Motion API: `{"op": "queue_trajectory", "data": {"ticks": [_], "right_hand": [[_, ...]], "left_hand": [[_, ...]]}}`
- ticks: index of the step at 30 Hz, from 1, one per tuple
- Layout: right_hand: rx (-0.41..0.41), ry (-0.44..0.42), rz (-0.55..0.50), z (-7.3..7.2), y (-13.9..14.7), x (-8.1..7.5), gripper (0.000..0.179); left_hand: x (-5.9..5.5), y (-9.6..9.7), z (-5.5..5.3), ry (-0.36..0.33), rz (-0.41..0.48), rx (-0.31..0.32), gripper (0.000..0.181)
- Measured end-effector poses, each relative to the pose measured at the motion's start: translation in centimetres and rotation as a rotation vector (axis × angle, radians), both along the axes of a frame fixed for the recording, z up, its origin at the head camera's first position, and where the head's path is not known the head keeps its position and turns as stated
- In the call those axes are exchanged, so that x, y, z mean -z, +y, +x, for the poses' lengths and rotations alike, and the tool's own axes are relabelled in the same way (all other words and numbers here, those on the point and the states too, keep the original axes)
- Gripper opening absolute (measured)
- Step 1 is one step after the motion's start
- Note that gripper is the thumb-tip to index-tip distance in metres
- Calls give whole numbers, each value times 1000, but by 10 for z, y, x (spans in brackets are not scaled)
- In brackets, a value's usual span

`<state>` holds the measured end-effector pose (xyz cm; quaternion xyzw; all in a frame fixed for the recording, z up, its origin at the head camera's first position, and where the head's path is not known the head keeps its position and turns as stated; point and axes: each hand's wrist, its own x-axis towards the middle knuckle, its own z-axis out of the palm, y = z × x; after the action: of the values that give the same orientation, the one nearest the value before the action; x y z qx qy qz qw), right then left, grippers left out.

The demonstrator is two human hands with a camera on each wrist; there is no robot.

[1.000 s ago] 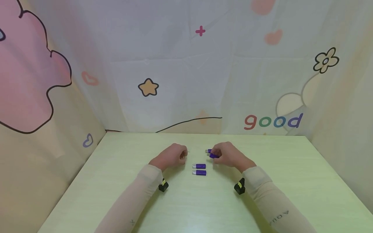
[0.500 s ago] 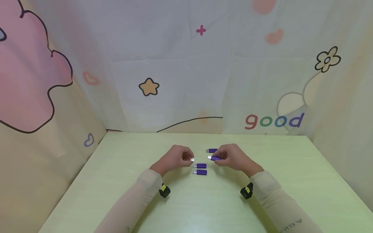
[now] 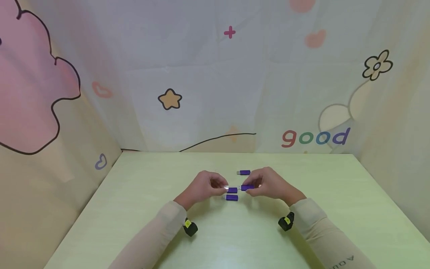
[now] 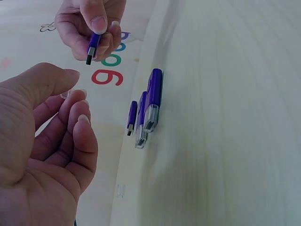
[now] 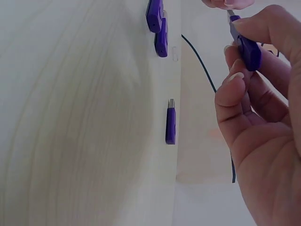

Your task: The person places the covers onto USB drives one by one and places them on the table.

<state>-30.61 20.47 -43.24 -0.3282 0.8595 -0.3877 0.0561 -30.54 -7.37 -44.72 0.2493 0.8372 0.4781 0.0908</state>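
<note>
My right hand pinches a purple USB flash drive with its metal plug bare and pointing toward the left hand. Between the thumb and forefinger of my left hand is a small clear cap, mostly covered by the fingers. Cap and plug face each other, a short gap apart, above the table. Below them lie two purple flash drives with clear caps on, a nearer one and a farther one. Farther back rests an uncapped flash drive. A loose clear cap lies near the table's back edge.
The pale wooden table ends at a printed cloth backdrop, which also hangs at both sides. A small black device with a yellow mark sits at the left wrist, and another at the right wrist.
My left hand has moved right and nearer with the clear cap. The right hand has lifted its flash drive away from the uncapped one behind and brought it nearer, level with the cap.
</note>
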Motion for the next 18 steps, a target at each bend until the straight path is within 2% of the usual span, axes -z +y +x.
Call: {"op": "queue_trajectory", "data": {"ticks": [12,18], "right_hand": [[-13,-14,-44,2,-4,-3,16],[-26,-16,-76,5,-6,-6,13]], "left_hand": [[-3,0,6,-17,53,-6,11],[-3,1,8,-45,108,17,10]]}}
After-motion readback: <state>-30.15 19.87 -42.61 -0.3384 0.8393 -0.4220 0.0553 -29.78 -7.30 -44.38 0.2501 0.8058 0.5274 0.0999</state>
